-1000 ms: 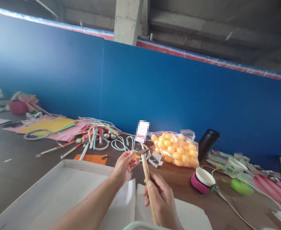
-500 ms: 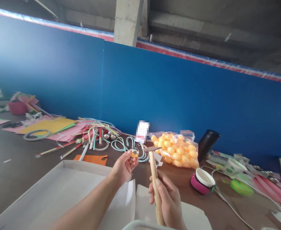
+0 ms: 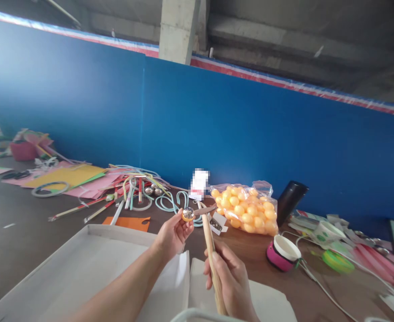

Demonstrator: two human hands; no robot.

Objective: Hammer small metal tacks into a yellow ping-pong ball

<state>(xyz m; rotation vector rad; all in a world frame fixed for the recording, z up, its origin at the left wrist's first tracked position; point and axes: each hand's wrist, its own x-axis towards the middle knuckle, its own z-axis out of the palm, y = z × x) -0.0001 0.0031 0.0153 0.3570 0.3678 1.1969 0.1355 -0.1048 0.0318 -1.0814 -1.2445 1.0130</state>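
My left hand [image 3: 174,235] pinches a shiny metal ball [image 3: 188,214] between thumb and fingers, above the edge of a white tray. A wooden-handled hammer [image 3: 212,259] is gripped in my right hand [image 3: 229,273], its handle slanting up and to the left. The dark, pointed hammer head [image 3: 204,210] reaches the right side of the ball and looks to be touching it, though a small gap cannot be ruled out. Behind the hammer lies a small open white box [image 3: 218,222] with small dark items inside.
A clear bag of orange balls [image 3: 247,210] lies behind my right hand. Farther right are a black cylinder [image 3: 291,201] and a pink-sided white cup [image 3: 283,252]. Coiled tubes [image 3: 165,203], metal balls [image 3: 153,190] and coloured paper [image 3: 66,176] spread leftward. A white tray [image 3: 92,268] lies below.
My right hand has moved the hammer to the left, bringing its head up against the ball's side. The small white box shows more fully now. My left hand has barely moved.
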